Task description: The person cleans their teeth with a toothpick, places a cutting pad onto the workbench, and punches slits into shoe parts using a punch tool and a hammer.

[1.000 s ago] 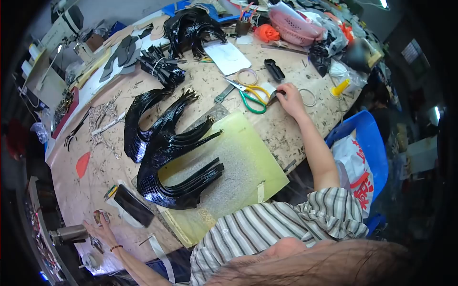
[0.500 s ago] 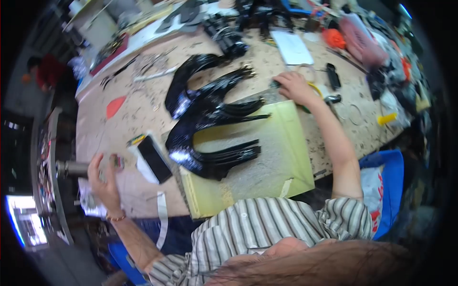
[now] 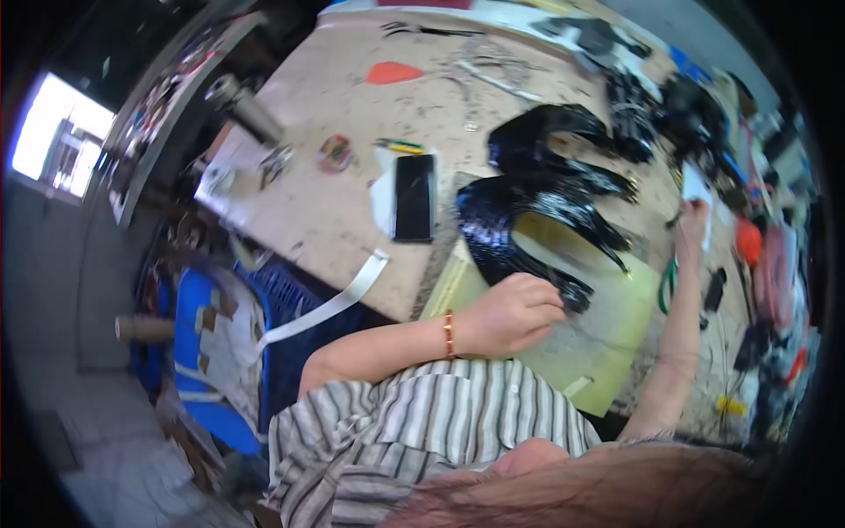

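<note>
In the head view, has the left grip (image 3: 515, 317) over the yellow board (image 3: 607, 361), fingers curled together beside the ends of the black straps (image 3: 488, 224); cannot tell whether clamped on anything. Has the right grip (image 3: 693, 224) with fingers drawn in near the white pad (image 3: 697, 187); too blurred to tell its hold. Shows the green handle (image 3: 666, 286) just below the right grip, and the phone (image 3: 415, 198) on the table (image 3: 304, 207), up and left of the left grip.
</note>
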A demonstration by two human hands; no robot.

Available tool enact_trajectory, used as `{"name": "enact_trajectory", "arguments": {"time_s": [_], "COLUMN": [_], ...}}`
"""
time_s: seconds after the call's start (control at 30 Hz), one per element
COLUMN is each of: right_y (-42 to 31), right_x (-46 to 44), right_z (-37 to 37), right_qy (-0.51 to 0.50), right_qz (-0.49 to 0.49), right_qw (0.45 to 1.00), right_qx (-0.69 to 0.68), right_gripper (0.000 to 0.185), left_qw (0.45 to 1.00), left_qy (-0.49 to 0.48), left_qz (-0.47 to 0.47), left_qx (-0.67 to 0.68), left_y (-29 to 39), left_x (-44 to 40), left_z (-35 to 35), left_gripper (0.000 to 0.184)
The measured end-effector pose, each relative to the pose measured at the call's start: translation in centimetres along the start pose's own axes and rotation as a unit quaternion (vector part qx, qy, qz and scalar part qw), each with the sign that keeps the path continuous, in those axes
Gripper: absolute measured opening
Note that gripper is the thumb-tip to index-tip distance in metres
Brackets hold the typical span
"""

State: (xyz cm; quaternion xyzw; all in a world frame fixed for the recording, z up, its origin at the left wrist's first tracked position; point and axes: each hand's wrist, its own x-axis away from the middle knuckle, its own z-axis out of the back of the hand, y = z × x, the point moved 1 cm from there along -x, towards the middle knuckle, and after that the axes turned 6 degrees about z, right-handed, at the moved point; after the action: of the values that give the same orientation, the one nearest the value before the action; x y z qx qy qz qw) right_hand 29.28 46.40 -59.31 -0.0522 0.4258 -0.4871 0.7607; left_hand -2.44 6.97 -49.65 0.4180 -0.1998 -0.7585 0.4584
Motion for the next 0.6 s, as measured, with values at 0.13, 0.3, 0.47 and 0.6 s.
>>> {"name": "enact_trajectory", "arguments": {"time_s": [0.13,0.3,0.47,0.6], "right_y": [-6.3,-22.6,-34.0,-34.4], "right_x": [-1.2,2.8,9.8,12.7], "right_z": [3.5,7.9,9.3,7.8], "right_qy": [0.076,0.101,-0.150,-0.123], "right_qz": [-0.010,0.213,0.397,0.479], "right_qw": [0.930,0.863,0.795,0.792], "right_qx": [-0.360,-0.447,-0.433,-0.358], "right_gripper": [0.031,0.016,0.021,0.019], "left_qw": [0.997,0.924,0.641,0.655], "left_qy": [0.024,-0.022,-0.050,0.052], "left_qz": [0.047,0.205,0.150,0.215], "left_qx": [0.064,0.323,0.751,0.722], "left_y": [0.0,0.8,-0.4,1.7], "left_x": [0.3,-1.2,-2.5,-3.3], "left_z": [0.6,0.7,-4.2,0.6], "left_gripper": [0.030,0.035,0.063,0.051]}}
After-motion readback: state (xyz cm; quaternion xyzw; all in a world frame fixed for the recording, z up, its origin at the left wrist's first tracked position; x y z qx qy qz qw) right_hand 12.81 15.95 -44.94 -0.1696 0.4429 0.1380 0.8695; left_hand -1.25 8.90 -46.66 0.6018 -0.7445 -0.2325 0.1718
